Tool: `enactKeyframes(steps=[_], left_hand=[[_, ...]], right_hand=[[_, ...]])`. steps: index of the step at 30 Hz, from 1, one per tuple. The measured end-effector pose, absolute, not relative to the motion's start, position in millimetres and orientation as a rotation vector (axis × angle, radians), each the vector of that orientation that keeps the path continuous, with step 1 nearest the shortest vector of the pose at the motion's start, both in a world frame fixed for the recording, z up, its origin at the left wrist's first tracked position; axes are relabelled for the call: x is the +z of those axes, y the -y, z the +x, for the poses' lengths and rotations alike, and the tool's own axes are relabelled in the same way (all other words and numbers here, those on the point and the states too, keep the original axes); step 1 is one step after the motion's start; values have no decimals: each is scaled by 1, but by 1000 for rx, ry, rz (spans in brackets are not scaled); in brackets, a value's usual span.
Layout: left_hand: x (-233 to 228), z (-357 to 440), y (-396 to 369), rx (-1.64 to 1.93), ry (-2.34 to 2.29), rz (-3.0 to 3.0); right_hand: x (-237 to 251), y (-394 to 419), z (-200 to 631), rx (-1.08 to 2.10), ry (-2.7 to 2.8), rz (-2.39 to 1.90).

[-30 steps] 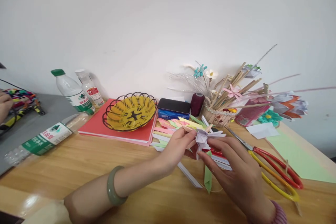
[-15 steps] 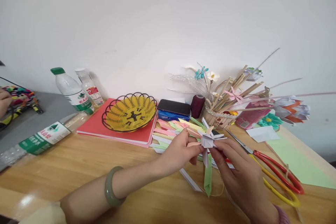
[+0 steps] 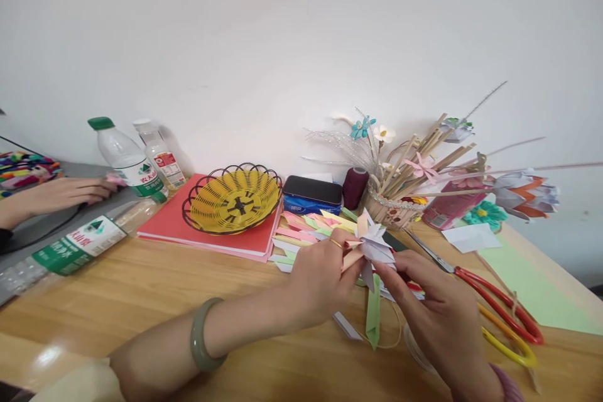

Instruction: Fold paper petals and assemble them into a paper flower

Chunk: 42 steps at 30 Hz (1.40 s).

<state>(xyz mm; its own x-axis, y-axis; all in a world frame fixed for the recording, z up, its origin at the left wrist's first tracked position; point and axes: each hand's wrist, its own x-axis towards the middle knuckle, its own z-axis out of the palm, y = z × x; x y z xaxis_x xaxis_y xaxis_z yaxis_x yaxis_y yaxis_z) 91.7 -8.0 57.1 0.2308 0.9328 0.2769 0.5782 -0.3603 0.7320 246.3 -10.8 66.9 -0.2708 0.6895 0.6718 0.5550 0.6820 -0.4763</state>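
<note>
Between my two hands, above the table, is a folded paper flower [image 3: 377, 247] with pale lilac-white petals and some peach strips. My left hand [image 3: 323, 273], with a ring on one finger and a green bangle at the wrist, pinches its left side by a peach strip. The thumb and fingers of my right hand [image 3: 436, 304] close on the flower's right side. Just below hangs or lies a green folded paper strip [image 3: 373, 314]; I cannot tell whether it joins the flower. Folded paper strips [image 3: 301, 232] in several colours lie behind my left hand.
Red-handled scissors [image 3: 499, 301] and a yellow-handled pair [image 3: 511, 345] lie at right. Behind stand a basket of craft flowers [image 3: 393, 207], a thread spool [image 3: 355, 187] and a yellow basket [image 3: 235, 201] on red paper [image 3: 160, 226]. Bottles [image 3: 136, 169] and another person's hand [image 3: 66, 198] are at left.
The paper flower has turned and tilted in my hands. My left hand has rolled over, its back now facing up more. The other person's hand has come further in from the left.
</note>
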Motion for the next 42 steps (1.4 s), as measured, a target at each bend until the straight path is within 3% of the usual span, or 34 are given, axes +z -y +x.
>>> enactKeyframes(steps=[6,10,13,17,22,36,42], left_hand=[[46,88,2,1223,-1220,2253],[55,81,-6,1426,-1148,1711],[64,80,-8,1336,-1026,1368],[67,83,-2,1157,-833,1312],[68,86,4,1175,-691,1229],[74,83,2,961,-735,1342],[74,81,2,943,-852,1652]], right_hand=[[67,9,251,379,1823,-1065],[67,9,251,338,1864,-1007],[66,10,250,262,1903,-953],[64,9,251,238,1907,-920],[62,8,251,252,1860,-953],[68,10,256,164,1930,-904],[73,11,253,-133,1964,-846]])
